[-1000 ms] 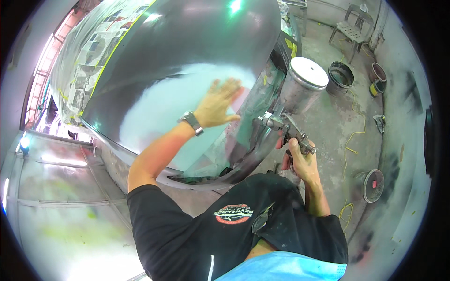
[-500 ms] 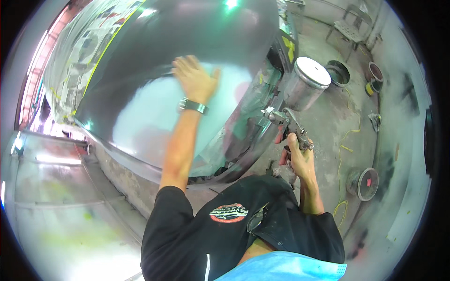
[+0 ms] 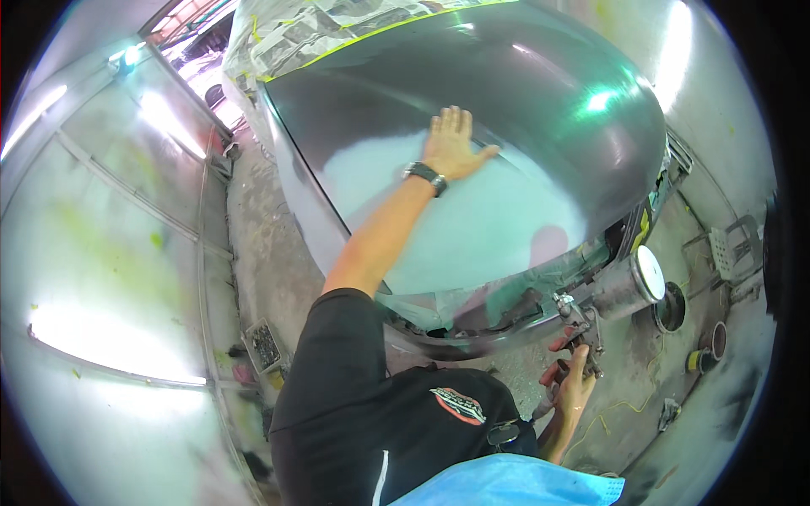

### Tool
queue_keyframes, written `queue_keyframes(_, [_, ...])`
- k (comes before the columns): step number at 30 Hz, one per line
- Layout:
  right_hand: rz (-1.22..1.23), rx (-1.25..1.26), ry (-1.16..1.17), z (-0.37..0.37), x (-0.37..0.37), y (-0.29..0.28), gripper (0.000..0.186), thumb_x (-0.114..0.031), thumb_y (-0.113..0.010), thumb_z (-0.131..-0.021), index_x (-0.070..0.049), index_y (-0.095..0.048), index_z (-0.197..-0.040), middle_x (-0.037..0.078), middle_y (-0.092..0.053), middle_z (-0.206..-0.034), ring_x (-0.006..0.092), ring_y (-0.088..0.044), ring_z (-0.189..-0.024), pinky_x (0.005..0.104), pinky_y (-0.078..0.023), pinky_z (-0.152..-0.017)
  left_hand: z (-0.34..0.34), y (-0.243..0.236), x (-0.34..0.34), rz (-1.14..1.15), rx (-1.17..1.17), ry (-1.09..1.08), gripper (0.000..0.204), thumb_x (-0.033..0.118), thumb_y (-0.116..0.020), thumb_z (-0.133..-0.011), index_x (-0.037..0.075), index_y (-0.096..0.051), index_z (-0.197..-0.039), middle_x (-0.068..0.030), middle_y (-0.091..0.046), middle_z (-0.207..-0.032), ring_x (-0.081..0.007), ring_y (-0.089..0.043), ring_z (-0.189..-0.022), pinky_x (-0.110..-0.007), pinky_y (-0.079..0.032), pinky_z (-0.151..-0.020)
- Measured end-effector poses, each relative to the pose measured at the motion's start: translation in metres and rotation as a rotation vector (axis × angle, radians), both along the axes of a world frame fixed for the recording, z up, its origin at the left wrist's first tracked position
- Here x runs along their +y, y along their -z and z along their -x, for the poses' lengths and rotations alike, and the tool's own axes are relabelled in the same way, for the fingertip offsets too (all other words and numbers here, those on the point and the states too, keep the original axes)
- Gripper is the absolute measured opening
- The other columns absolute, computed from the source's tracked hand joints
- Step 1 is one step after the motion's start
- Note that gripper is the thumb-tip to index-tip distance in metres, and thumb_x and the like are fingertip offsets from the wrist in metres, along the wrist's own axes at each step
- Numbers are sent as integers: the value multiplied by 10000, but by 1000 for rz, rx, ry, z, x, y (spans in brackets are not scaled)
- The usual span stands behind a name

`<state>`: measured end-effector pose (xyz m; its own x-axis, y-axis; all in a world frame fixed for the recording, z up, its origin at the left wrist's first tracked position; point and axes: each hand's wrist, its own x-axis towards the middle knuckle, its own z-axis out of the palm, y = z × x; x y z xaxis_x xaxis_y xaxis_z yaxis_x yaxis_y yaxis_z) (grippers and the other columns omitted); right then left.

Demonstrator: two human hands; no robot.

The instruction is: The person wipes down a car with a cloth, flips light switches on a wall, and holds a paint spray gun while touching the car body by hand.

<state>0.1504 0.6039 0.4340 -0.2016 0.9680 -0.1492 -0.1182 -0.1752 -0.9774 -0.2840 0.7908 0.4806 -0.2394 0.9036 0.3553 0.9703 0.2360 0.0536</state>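
Here, from the head view, I see the left hand [image 3: 453, 143] lying flat on a large, glossy dark car panel [image 3: 540, 93], palm down, fingers spread and slightly fanned, gripping nothing. A dark wristwatch [image 3: 426, 177] sits on that wrist, and the bare forearm runs back to a black short sleeve [image 3: 333, 337]. Under and below the hand, the panel shows a broad pale, matte patch [image 3: 472, 228], set off from the shiny dark surface around it. The panel fills the upper centre of the frame; masking paper with a yellow-green tape edge [image 3: 337, 38] borders its far side.

Lower right, the right hand [image 3: 572, 384] is closed around the handle of a spray gun [image 3: 582, 325], fingers wrapped tight; I cannot tell whether the trigger is pressed. The gun carries a metal cup [image 3: 629, 287], tilted to the right, and it sits just below the panel's near edge, well apart from the left hand.

On the concrete floor [image 3: 270, 253] to the right stand small round cans [image 3: 707, 350].
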Motion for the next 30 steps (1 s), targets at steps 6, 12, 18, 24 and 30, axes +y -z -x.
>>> queue_keyframes(6, [-17,-26,44,-3,2,1,523,-440,-471,-1081,-14,-568,-1370,93,-669,-1008,130,-555,-476,258,-380,-417,117,-27,-87,-42,-96,-379,1102,780,-448,-919,-37,-187,-1611,-243,-138,-1698,-401,-111,-1577,-613,-98,-1239])
queue_keyframes(12, [-33,-78,16,-8,8,-4,528,-450,-473,-1080,-17,-575,-1363,93,-665,-1000,134,-554,-477,260,-386,-413,33,3,-70,-109,-44,-551,1103,729,-470,-932,-128,-196,-1571,-401,-120,-1632,-512,-71,-1549,-618,-81,-1237])
queue_keyframes(18, [-25,27,-88,-13,9,1,462,-423,-512,-1073,-21,-603,-1282,77,-674,-946,130,-557,-483,262,-369,-417,-141,33,-94,-157,-17,-163,1061,668,-534,-924,-138,-248,-1552,-407,-133,-1624,-535,-64,-1540,-612,-72,-1243])
queue_keyframes(24, [-59,38,-210,0,22,-5,498,-450,-554,-1055,-8,-598,-1281,105,-673,-972,139,-545,-473,259,-378,-403,-198,68,-147,-61,58,172,879,535,-557,-962,-41,-304,-1576,-348,-159,-1648,-500,-120,-1547,-609,-125,-1240])
queue_keyframes(30, [-28,66,-379,9,27,-8,454,-374,-585,-1045,13,-607,-1282,96,-681,-933,122,-563,-478,257,-426,-419,-169,70,-184,29,96,306,866,516,-652,-916,92,-333,-1600,-193,-204,-1692,-414,-172,-1561,-619,-164,-1234])
